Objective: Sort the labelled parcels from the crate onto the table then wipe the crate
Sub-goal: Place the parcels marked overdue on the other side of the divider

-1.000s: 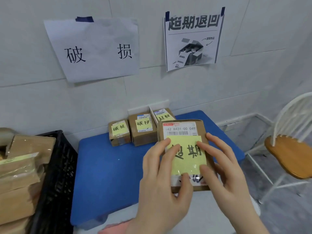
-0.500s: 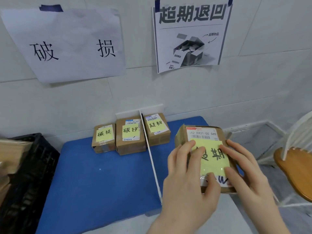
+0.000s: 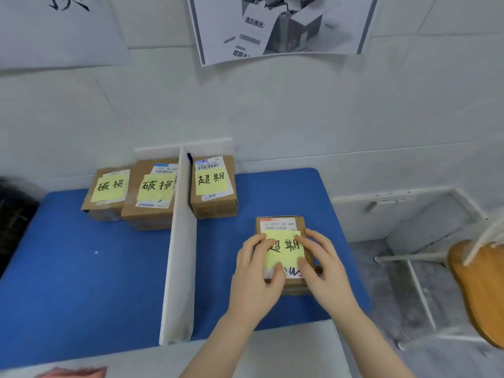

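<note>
A brown cardboard parcel point(image 3: 281, 227) with a yellow note reading 超期 is low over or on the blue table point(image 3: 81, 268), right of the white divider point(image 3: 181, 241). My left hand point(image 3: 253, 276) grips its left side, thumb on the note. My right hand point(image 3: 324, 268) grips its right side, fingers over the top. Another 超期 parcel point(image 3: 214, 186) stands at the back right of the divider. Two parcels marked 破损 point(image 3: 109, 192) point(image 3: 152, 197) stand left of it. The black crate point(image 3: 13, 214) shows only at the left edge.
Paper signs point(image 3: 278, 25) hang on the white tiled wall. A wooden chair seat point(image 3: 480, 290) with white legs stands on the floor to the right. A white surface point(image 3: 286, 350) lies along the table's near edge.
Both hands carried the 超期 parcel forward and down into the right section of the table. The view swung right and closer, so the crate has almost left the frame.
</note>
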